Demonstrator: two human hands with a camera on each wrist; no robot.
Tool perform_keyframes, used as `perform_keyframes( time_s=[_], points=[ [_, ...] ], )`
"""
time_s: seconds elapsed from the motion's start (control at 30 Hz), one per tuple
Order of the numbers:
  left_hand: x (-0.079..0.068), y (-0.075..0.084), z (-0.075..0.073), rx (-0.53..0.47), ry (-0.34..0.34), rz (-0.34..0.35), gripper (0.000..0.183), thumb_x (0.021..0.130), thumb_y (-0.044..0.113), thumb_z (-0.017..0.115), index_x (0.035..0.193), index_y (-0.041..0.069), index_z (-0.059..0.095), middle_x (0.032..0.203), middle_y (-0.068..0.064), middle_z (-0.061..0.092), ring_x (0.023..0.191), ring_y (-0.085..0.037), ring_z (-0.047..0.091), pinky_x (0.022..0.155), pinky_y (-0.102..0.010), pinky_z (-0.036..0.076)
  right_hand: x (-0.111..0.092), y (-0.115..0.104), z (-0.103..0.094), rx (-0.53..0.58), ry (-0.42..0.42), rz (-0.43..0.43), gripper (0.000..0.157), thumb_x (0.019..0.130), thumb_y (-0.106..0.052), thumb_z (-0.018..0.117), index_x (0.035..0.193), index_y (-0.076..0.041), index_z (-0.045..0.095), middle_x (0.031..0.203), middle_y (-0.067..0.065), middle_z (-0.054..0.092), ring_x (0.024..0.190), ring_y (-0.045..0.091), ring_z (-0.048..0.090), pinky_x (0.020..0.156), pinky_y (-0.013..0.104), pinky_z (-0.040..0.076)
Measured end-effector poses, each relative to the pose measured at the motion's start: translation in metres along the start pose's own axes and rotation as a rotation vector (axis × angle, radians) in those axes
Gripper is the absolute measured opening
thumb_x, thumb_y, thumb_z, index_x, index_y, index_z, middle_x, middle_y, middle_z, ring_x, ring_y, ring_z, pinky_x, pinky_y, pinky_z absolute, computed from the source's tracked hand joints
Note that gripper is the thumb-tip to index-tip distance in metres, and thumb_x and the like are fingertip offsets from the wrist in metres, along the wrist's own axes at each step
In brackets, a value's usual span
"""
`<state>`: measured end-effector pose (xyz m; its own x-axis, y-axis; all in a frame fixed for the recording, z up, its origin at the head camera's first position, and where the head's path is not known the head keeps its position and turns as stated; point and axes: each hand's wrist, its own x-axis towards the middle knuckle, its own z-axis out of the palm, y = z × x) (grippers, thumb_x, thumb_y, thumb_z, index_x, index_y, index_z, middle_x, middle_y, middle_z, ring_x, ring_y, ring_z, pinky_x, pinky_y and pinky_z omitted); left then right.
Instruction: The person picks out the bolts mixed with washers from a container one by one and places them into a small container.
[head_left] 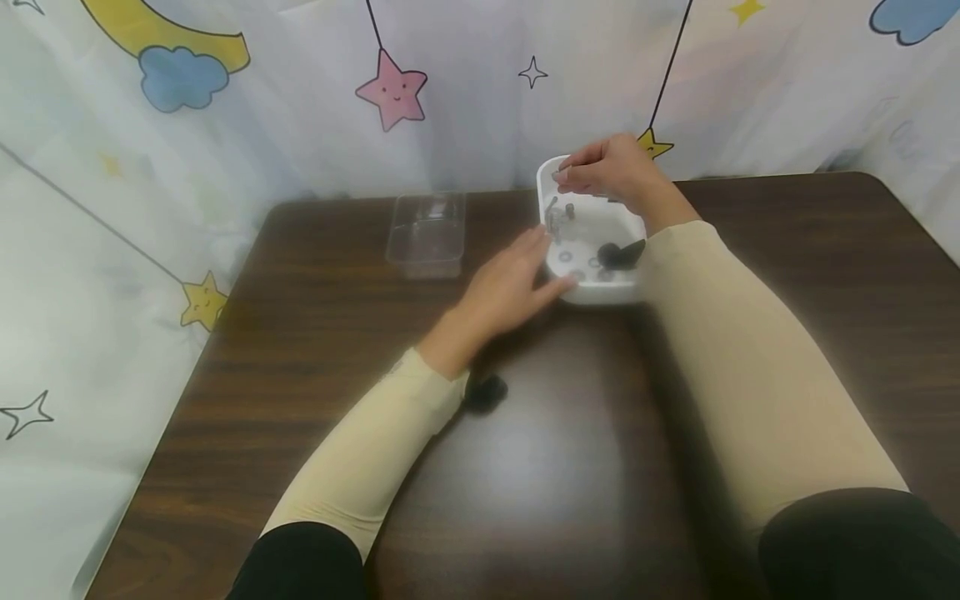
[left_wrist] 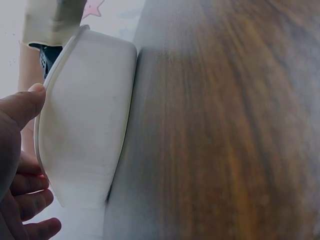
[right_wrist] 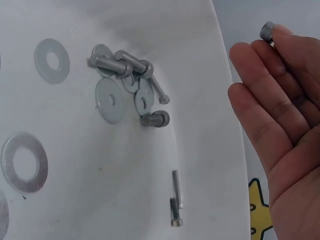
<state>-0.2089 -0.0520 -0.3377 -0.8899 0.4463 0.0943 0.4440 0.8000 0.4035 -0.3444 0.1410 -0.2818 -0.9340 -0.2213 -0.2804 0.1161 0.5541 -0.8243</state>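
A white tub (head_left: 600, 293) stands near the table's back edge, holding bolts and flat washers. Above its far rim, my right hand (head_left: 611, 171) pinches a small bolt (right_wrist: 267, 32) between thumb and fingertip; only its round head shows clearly. The other fingers (right_wrist: 260, 120) are loosely bent. My left hand (head_left: 506, 279) rests at the tub's near left corner, its thumb (left_wrist: 31, 102) at the rim and its fingers relaxed. Below the right hand lie a cluster of bolts (right_wrist: 112, 65), two thin screws (right_wrist: 176, 212) and several washers (right_wrist: 52, 61).
A clear plastic box (head_left: 427, 233) stands left of the tub on the dark wooden table (head_left: 300, 367). A printed curtain (head_left: 465, 100) hangs behind the table's back edge. A black wrist camera (head_left: 487, 393) sits under the left forearm.
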Motion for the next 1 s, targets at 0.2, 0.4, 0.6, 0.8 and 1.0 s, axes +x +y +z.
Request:
perform_keyframes(
  time_s=[0.2, 0.4, 0.6, 0.8, 1.0],
  points=[
    [0.0, 0.0, -0.001, 0.011, 0.007, 0.004, 0.084, 0.095, 0.064, 0.046, 0.158, 0.014, 0.022, 0.164, -0.004, 0.021, 0.151, -0.019, 0.021, 0.123, -0.033, 0.021, -0.005, -0.009, 0.002, 0.054, 0.006, -0.035, 0.048, 0.078, -0.04, 0.081, 0.119, -0.017, 0.071, 0.111, -0.002, 0.072, 0.115, 0.018, 0.064, 0.112, 0.041, 0.043],
    [0.002, -0.002, 0.001, 0.042, 0.016, 0.014, 0.082, 0.095, 0.065, 0.045, 0.156, 0.013, 0.027, 0.163, -0.005, 0.025, 0.15, -0.02, 0.023, 0.123, -0.035, 0.022, -0.013, -0.018, 0.009, 0.067, 0.028, -0.092, 0.042, 0.081, -0.035, 0.08, 0.118, -0.015, 0.072, 0.108, -0.001, 0.072, 0.111, 0.018, 0.064, 0.106, 0.036, 0.049],
    [0.002, -0.005, -0.002, 0.074, 0.045, 0.027, 0.079, 0.095, 0.062, 0.048, 0.155, 0.014, 0.03, 0.162, -0.006, 0.029, 0.15, -0.019, 0.024, 0.124, -0.036, 0.021, -0.017, -0.028, 0.016, 0.094, 0.029, -0.143, 0.038, 0.083, -0.031, 0.08, 0.116, -0.014, 0.071, 0.107, -0.001, 0.073, 0.109, 0.015, 0.066, 0.105, 0.034, 0.049],
    [-0.005, -0.013, -0.01, 0.08, 0.062, 0.008, 0.077, 0.097, 0.058, 0.048, 0.155, 0.011, 0.029, 0.162, -0.007, 0.028, 0.151, -0.02, 0.022, 0.124, -0.036, 0.019, -0.015, -0.037, 0.026, 0.106, 0.038, -0.149, 0.036, 0.083, -0.028, 0.079, 0.115, -0.013, 0.072, 0.102, -0.002, 0.073, 0.106, 0.016, 0.065, 0.104, 0.034, 0.05],
    [-0.016, -0.021, -0.024, 0.048, 0.131, -0.004, 0.073, 0.098, 0.053, 0.052, 0.151, 0.005, 0.037, 0.159, -0.01, 0.034, 0.149, -0.023, 0.027, 0.124, -0.039, 0.021, -0.012, -0.044, 0.04, 0.105, 0.053, -0.184, 0.031, 0.084, -0.026, 0.079, 0.11, -0.012, 0.074, 0.096, -0.003, 0.072, 0.1, 0.015, 0.065, 0.097, 0.031, 0.054]
  ],
)
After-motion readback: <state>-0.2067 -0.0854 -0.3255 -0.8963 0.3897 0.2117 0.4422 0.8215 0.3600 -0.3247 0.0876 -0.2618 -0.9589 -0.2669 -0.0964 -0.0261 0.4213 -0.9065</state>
